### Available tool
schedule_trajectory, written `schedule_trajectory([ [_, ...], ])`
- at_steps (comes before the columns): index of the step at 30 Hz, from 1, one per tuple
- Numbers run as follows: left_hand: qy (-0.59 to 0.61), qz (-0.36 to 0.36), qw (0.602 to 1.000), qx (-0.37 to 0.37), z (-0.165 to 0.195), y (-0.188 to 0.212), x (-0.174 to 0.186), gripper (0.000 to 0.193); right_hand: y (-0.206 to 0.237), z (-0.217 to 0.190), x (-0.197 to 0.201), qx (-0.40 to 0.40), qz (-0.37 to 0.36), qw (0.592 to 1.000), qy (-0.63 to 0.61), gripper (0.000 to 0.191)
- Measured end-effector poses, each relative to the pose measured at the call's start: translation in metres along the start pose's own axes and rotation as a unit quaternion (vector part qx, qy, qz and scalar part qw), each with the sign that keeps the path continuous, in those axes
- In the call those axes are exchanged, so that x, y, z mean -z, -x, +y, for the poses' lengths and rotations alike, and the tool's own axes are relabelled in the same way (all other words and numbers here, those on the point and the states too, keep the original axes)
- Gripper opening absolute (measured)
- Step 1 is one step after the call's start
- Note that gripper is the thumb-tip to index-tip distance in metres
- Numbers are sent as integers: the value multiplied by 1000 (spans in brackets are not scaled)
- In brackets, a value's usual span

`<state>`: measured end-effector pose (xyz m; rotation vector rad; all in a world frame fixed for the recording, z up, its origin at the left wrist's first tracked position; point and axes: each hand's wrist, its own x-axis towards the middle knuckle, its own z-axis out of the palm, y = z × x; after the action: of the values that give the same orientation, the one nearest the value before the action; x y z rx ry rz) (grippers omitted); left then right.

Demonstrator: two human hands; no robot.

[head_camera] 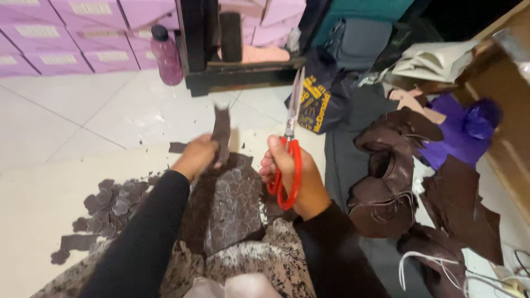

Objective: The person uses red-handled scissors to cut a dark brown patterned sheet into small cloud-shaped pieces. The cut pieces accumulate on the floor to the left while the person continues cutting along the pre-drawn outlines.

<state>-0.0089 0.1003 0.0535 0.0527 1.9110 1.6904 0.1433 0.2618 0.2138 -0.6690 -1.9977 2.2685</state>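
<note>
Scissors (pixel 288 149) | gripped in right hand (pixel 292 179), blades up | left hand (pixel 197 156) pinching brown strip (pixel 222 132) left of scissors | best kept taut, cut along marked outlines | cut pieces (pixel 107 201) farther left

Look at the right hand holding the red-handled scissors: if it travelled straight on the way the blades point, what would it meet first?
The right hand aims the scissors up and away. First in line looks to be the dark wooden frame standing on the tiled floor, though depth is unclear.
</note>
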Motion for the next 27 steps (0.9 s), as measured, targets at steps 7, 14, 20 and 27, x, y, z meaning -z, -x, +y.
schedule_trajectory([
  [7, 26, -107, 985, -132, 145, 80, 30, 28, -21, 12, -9, 91, -36, 995, 28, 42],
  [14, -88, -105, 986, -97, 135, 137, 21, 22, -12, 14, -30, 202, -140, 959, -143, 18],
  [20, 21, -135, 989, -61, 113, 143, -4, 18, -4, 11, -23, 174, -108, 967, -152, 18],
  [27, 254, -24, 961, -102, 104, 145, -1, 17, 3, 14, -9, 197, -133, 971, 31, 18],
])
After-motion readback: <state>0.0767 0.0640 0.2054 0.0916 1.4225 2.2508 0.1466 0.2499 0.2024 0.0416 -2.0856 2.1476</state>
